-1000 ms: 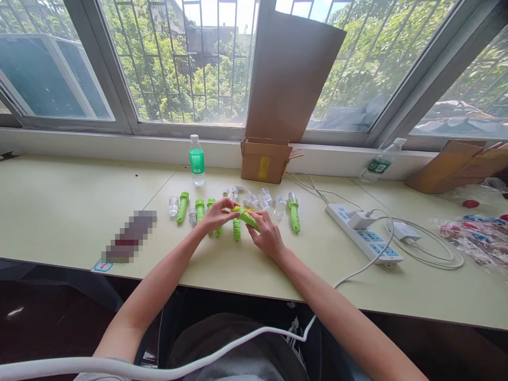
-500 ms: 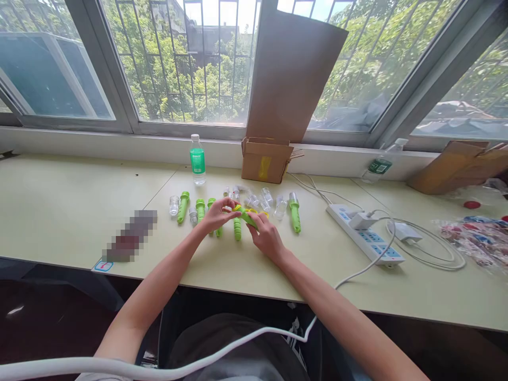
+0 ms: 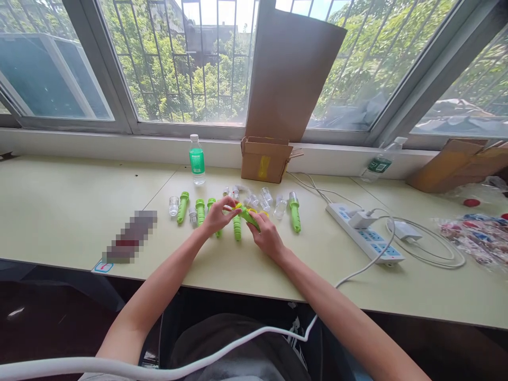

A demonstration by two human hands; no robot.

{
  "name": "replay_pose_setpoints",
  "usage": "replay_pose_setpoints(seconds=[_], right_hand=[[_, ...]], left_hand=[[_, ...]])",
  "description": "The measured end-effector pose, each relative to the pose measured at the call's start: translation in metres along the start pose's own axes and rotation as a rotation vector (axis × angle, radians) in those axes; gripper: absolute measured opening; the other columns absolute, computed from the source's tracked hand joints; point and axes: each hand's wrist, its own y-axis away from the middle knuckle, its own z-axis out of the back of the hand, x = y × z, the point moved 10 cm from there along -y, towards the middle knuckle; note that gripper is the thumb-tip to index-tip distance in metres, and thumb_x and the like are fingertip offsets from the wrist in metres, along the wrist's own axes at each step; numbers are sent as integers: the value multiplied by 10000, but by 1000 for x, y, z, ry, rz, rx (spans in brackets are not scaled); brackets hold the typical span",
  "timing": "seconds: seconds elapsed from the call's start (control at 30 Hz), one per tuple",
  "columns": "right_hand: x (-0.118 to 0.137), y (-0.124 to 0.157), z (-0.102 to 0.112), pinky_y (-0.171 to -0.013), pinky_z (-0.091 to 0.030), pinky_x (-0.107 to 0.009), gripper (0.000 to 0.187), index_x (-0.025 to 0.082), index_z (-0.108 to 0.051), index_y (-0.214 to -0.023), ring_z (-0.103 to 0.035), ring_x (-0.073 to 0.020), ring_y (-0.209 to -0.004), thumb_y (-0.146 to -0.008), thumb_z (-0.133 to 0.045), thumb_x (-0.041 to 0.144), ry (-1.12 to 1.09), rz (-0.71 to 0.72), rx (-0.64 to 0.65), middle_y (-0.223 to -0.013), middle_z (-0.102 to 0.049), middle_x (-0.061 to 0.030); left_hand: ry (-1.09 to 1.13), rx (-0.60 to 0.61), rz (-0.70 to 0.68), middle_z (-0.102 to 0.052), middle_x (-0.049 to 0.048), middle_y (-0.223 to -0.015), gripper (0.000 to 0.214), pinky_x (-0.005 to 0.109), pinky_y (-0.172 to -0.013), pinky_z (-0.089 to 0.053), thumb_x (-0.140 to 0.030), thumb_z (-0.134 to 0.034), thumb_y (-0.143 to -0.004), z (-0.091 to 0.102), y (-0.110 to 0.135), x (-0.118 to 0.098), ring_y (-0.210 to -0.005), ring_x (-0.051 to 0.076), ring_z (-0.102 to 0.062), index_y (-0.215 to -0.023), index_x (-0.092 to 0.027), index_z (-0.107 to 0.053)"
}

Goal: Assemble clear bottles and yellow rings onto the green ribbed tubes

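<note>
My right hand (image 3: 268,234) is closed around a green ribbed handle (image 3: 249,217), holding it tilted above the table. At its upper end my left hand (image 3: 218,216) pinches a small yellow ring (image 3: 238,205); the fingertips partly cover it. Below them another green handle (image 3: 237,228) lies on the table. Further green handles (image 3: 183,207) lie to the left, some partly behind my left hand. Beyond my hands is a cluster of clear plastic cups (image 3: 266,197), with more yellow rings (image 3: 251,210) partly hidden. A green handle with a clear top (image 3: 295,212) lies to the right.
A water bottle (image 3: 197,160) and a cardboard box (image 3: 265,160) stand at the back. To the right are a white power strip (image 3: 367,238), coiled cables and plastic-wrapped items (image 3: 476,238). A white cable (image 3: 254,334) crosses in front of my body. A blurred patch (image 3: 130,238) covers something at left.
Both hands stay nearly in place. The green handle in my right hand has shifted slightly, and its upper end and the yellow ring show a little more clearly.
</note>
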Motion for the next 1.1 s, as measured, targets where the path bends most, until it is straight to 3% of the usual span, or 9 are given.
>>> replay_pose_setpoints(seconds=[0.3,0.8,0.97,1.1], right_hand=[[-1,0,2,-765,-521,-410,359,221,-484,-1264,-595,-244,-902,-910,-450,274,-50,-9,-15,-1006,-601,-115],[-5,0,5,-794,-517,-415,341,229,-529,-1233,-608,-240,-924,-907,-473,314,-109,-23,-35,-1019,-633,-105],[-8,0,6,-803,-514,-424,323,225,-561,-1197,-617,-244,-933,-897,-495,322,-145,-53,-42,-1040,-655,-103],[-9,-1,7,-820,-507,-425,313,218,-578,-1178,-616,-244,-948,-887,-513,315,-186,-76,-41,-1052,-666,-100]], left_hand=[[98,108,57,-631,80,-1070,289,358,-821,-532,-412,-663,-745,-3,0,9,-1001,184,-608,-840,-183,-514],[75,70,65,-653,64,-1010,283,368,-826,-529,-420,-675,-735,0,-2,12,-932,181,-632,-815,-178,-551],[96,133,54,-646,62,-1018,295,361,-835,-528,-415,-684,-724,-2,-1,8,-939,173,-623,-873,-187,-570],[85,114,70,-647,58,-1019,296,363,-837,-524,-414,-691,-718,0,-1,11,-926,167,-619,-888,-196,-587]])
